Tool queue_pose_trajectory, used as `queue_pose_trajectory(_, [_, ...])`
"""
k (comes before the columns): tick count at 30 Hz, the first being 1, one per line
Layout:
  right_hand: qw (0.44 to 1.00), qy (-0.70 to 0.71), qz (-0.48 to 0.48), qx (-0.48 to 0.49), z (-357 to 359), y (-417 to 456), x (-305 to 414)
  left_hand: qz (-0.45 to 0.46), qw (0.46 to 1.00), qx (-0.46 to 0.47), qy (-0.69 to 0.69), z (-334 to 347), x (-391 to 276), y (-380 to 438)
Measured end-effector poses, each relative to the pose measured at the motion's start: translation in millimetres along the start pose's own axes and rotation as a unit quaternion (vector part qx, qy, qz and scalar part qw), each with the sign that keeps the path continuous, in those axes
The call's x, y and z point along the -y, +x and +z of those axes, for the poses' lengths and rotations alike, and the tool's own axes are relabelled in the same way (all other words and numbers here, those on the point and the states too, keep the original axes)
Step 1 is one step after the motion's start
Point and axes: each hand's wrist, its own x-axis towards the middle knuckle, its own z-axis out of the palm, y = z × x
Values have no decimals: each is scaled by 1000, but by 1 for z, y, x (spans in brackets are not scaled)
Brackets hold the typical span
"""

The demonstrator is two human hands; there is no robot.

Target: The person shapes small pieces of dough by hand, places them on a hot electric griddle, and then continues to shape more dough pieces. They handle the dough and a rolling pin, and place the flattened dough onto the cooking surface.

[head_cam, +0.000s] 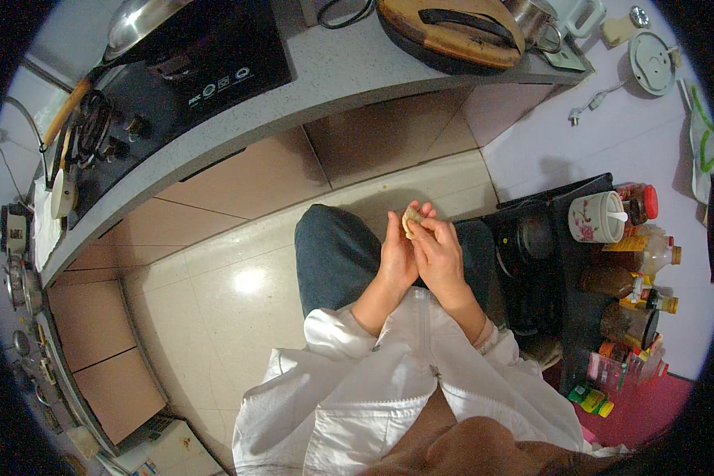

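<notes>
A small pale, dough-like piece [411, 222] is held between both hands, just above my knees; what it is exactly I cannot tell. My right hand [441, 250] pinches it with thumb and fingers. My left hand [397, 257] supports it from the other side, with its thumb raised and its fingers partly hidden behind the piece and the right hand. Below them are my dark trousers [333, 256] and white zipped jacket [363, 410].
Ahead runs a grey countertop [333, 65] with a black cooktop [232, 53], a wok [134, 27] and a wooden-lidded pan [452, 30]. On my right, a black shelf [577, 285] bears a floral jar [586, 220] and several bottles [633, 256]. Tiled floor [214, 333] lies left.
</notes>
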Motion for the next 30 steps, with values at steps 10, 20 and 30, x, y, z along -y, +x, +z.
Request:
queue_pose_trajectory(10, [989, 128, 56, 38, -17, -2, 4, -26, 999, 43, -12, 1, -6, -1])
queue_pose_trajectory(20, [962, 177, 206, 38, -28, 9, -12, -61, 997, 39, -29, 4, -9, -4])
queue_pose_trajectory(30, [961, 170, 212, 55, -15, 2, -7, -17, 1000, 16, -6, 6, -3, -1])
